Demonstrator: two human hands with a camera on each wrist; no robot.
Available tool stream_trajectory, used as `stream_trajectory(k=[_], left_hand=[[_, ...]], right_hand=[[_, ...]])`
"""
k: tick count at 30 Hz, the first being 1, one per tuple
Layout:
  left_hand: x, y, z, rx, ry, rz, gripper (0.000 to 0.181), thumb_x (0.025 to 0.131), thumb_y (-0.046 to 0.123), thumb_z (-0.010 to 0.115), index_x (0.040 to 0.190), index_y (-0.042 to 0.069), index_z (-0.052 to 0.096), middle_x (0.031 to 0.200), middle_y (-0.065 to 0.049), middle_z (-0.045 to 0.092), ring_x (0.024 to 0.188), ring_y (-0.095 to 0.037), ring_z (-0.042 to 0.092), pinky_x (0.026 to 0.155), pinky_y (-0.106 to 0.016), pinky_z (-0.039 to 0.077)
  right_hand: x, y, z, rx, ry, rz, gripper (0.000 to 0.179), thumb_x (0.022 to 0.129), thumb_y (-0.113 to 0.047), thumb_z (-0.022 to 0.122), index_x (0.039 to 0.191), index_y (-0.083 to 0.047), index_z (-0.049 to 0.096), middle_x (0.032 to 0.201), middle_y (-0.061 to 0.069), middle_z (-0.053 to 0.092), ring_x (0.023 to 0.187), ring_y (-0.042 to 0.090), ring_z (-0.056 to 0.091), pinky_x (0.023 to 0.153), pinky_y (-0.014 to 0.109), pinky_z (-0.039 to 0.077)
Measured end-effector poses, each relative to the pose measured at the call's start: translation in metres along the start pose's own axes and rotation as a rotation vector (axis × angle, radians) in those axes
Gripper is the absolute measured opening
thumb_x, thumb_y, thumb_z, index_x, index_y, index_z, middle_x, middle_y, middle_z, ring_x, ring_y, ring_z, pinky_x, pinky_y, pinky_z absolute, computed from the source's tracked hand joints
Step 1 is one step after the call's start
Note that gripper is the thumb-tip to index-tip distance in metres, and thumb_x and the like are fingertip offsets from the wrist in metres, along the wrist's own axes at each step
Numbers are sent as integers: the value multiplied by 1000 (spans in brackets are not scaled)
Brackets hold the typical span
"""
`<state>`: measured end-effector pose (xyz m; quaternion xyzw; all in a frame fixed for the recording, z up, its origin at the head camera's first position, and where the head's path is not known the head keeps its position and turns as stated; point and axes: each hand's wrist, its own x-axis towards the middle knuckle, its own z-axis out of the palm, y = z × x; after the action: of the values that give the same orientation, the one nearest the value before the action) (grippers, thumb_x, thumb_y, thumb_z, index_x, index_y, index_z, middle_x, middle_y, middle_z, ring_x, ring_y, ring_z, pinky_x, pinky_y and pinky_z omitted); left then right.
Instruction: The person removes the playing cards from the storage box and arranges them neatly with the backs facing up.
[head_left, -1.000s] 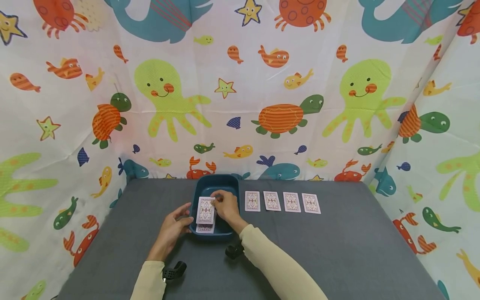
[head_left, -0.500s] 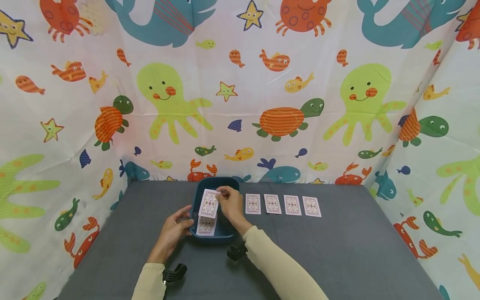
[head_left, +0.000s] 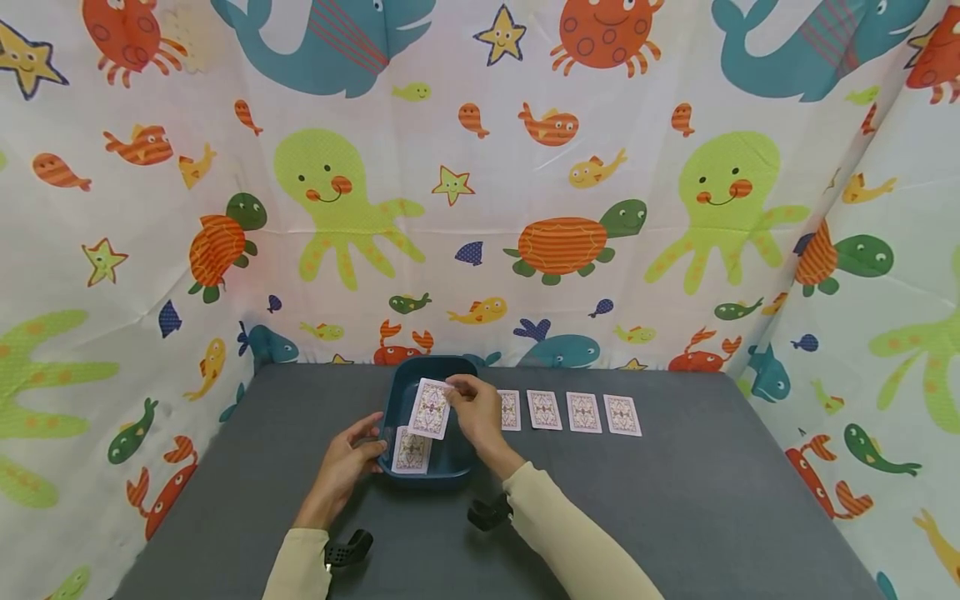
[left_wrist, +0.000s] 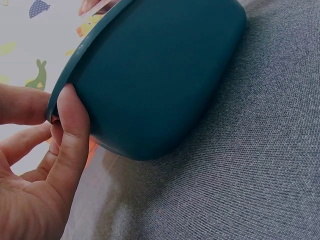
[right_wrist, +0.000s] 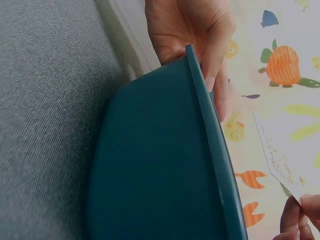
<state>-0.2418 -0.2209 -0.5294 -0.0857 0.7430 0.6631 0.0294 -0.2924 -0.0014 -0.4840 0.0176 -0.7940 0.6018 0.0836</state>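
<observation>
My right hand point(head_left: 480, 417) pinches a patterned-back playing card point(head_left: 431, 409) by its upper right corner, raised over the dark teal plastic tub point(head_left: 450, 481). In the right wrist view this card point(right_wrist: 278, 159) hangs tilted above the tub's rim, thumb and fingertips at its lower corner. Another face-down card point(head_left: 412, 454) lies in the left part of the tub, partly covered by the held one. My left hand point(head_left: 347, 462) grips the tub's left rim; the left wrist view shows its thumb point(left_wrist: 73, 112) against the outer wall and fingers over the edge.
Several face-down cards point(head_left: 583, 412) lie in a row on the grey cloth-covered table point(head_left: 637, 508), right of the tub; the leftmost is partly behind my right hand. A sea-animal printed curtain point(head_left: 480, 275) rises behind the table's back edge.
My right hand has lifted the card from above the other one and carried it up and rightward, uncovering more of the lower card. The left hand has stayed on the tub.
</observation>
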Motion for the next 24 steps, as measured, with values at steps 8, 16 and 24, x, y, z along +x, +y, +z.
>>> stream_trajectory(k=[8,16,24], left_hand=[[0,2,4,-4,-6,0,53,92,7,62,143,19,50,132,-13,44,93,-26,56,65,-30,53],[-4,3,-2,11,3,1,54,94,8,60,145,19,48,135,-14,42,95,-27,55,66,-31,54],[-3,3,0,3,-22,-6,55,95,10,60,147,18,45,136,-14,40,92,-23,55,66,-30,53]], right_hand=[[-5,6,-21,5,25,-37,15,91,-13,69,104,-16,75,89,4,68,76,13,58,66,22,49],[-4,7,-33,48,17,-36,17,92,-18,69,107,-15,75,94,5,69,81,13,60,72,23,53],[0,15,-55,48,67,3,18,93,-18,67,109,-13,74,99,6,70,84,16,60,73,24,52]])
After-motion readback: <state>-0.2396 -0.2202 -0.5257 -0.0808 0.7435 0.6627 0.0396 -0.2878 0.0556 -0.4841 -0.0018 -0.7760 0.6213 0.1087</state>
